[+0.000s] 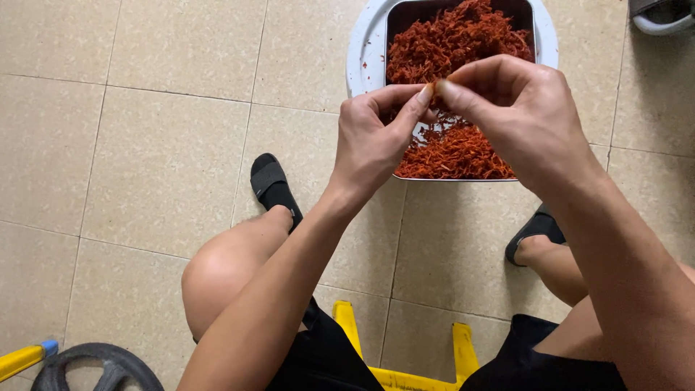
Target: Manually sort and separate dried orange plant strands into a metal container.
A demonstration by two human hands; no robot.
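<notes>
Person seated on stool (405, 362), knees apart, tray (394, 29) on floor (145, 145) ahead between the feet. Tray sits on a round lid (360, 51); shreds (452, 43) heaped in tray. Left hand (373, 141) and right hand (517, 108) meet fingertip to fingertip above tray's near half. Left sandal (273, 185) just left of tray's near corner; right sandal (536, 230) below its right corner. Weight plate (98, 369) far left beside stool.

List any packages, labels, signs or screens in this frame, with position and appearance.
None in view: no package, label, sign or screen.
Nearest container: a square metal tray of red shredded strands on a round white lid on the floor tiles, under the left hand and right hand.
</notes>
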